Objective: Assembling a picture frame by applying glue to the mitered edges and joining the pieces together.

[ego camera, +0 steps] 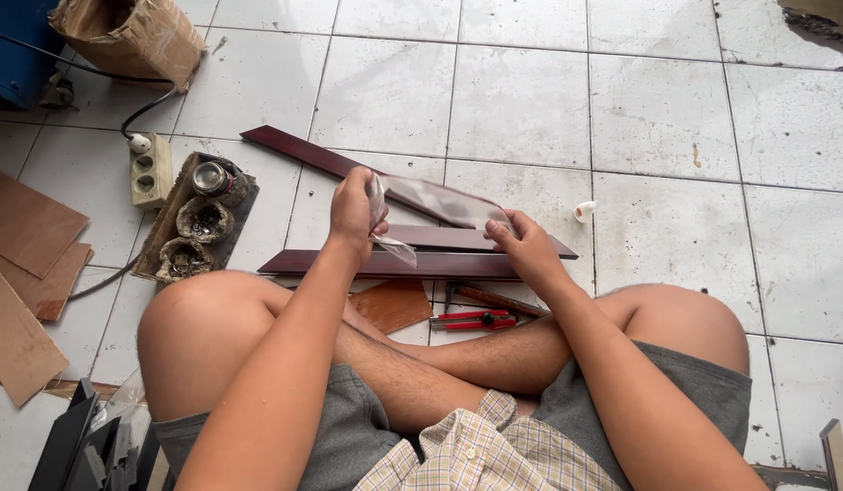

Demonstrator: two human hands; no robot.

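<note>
Both hands stretch clear film over dark wood strips.
Left hand (pixel 353 211) and right hand (pixel 523 244) pinch film (pixel 440 200); strips (pixel 412 264) still bare, cutter (pixel 471 320) at 6 o'clock on floor (pixel 658 109).

Crumpled brown cardboard box (pixel 130 36) top left on floor, open, taped, beside blue bin (pixel 17 45).

A red utility knife (pixel 473 319) lies on the tiled floor (pixel 658 118) — power strip (pixel 151 171) and cardboard box (pixel 135 35) farther left.

clear plastic film (pixel 440 202) — stretched taut, held aloft
</note>
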